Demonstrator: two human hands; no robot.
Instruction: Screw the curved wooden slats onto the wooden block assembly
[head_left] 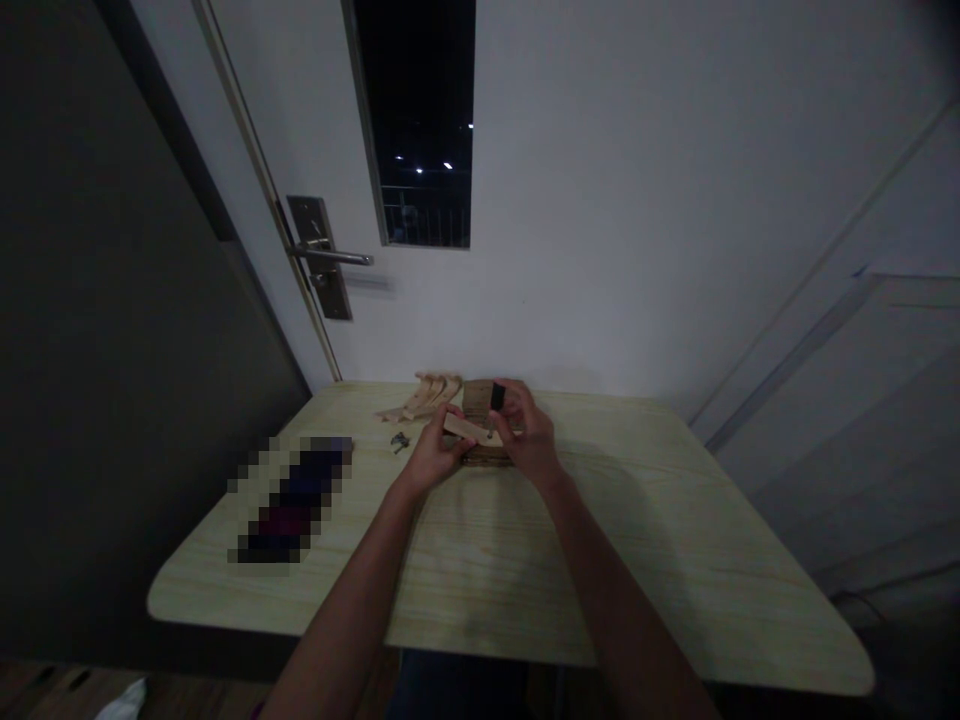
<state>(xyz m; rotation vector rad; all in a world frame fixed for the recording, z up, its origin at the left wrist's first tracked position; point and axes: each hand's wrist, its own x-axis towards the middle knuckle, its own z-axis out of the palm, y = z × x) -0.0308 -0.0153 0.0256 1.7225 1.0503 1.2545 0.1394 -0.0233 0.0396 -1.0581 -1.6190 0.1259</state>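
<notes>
Both my hands meet at the far middle of a pale wooden table (pixel 600 560). My left hand (pixel 429 458) pinches one end of a flat light wooden piece (pixel 466 429). My right hand (pixel 529 436) is closed on a small black tool (pixel 496 398) set upright at the other end of that piece. Behind and under the piece stands a brown wooden block assembly (pixel 478 396), partly hidden by my fingers.
Several curved wooden slats (pixel 427 395) lie at the table's far edge, left of my hands. Small metal screws (pixel 400 441) sit close to my left hand. A blurred dark object (pixel 292 500) lies at the left. Door with handle (pixel 330 258) stands behind.
</notes>
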